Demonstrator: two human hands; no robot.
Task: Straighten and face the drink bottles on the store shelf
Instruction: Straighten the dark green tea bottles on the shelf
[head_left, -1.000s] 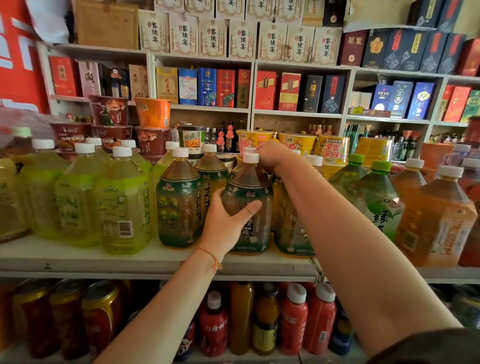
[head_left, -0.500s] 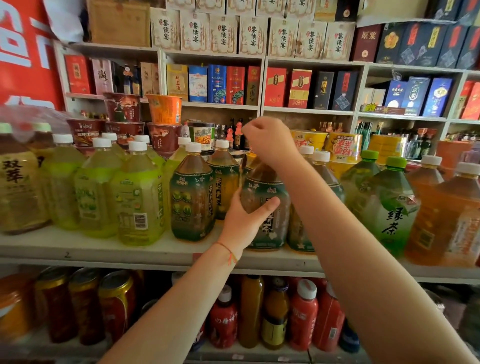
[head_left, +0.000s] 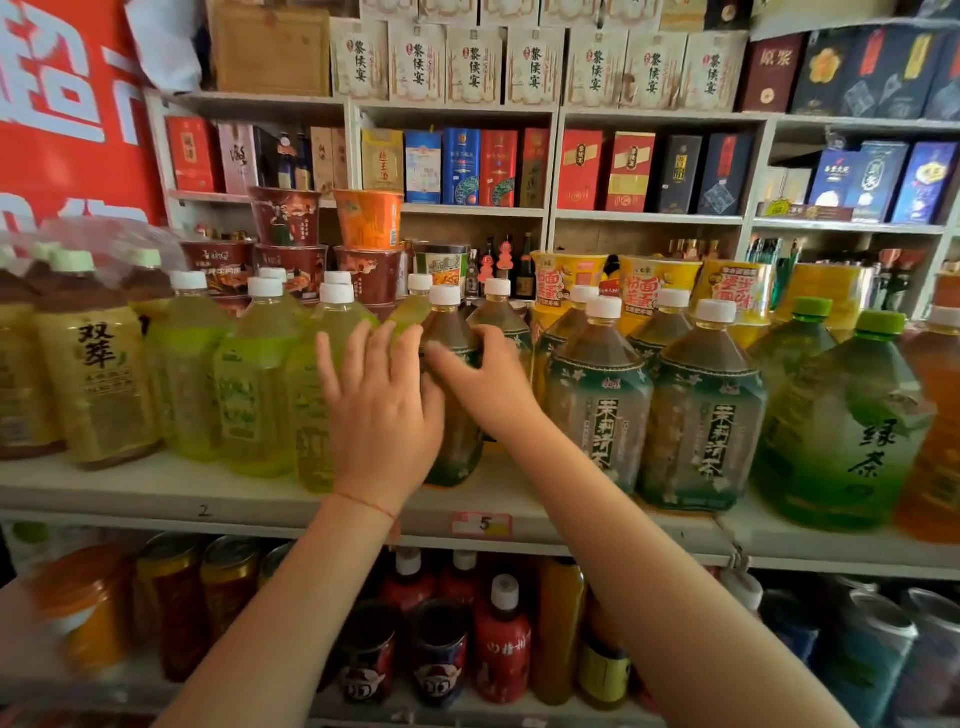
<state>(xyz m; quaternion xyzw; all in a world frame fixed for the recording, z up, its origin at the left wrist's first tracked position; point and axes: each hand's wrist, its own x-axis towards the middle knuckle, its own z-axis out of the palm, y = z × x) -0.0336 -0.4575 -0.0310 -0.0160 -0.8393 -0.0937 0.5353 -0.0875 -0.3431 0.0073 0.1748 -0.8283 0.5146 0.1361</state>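
Item: dark tea bottle (head_left: 453, 395), white cap, upright at the front edge of the shelf (head_left: 156, 493), near centre of view. Our left hand (head_left: 382, 415) lies on its 9 o'clock side, fingers spread wide, palm against it and overlapping the yellow-green bottle (head_left: 317, 395) beside it. Our right hand (head_left: 485, 379) curls over its shoulder from 3 o'clock, fingers bent and touching; whether it truly grips, we cannot tell. At 3 o'clock: two jasmine tea bottles (head_left: 597, 410), labels forward. At 12 o'clock, behind: noodle cups (head_left: 369, 221).
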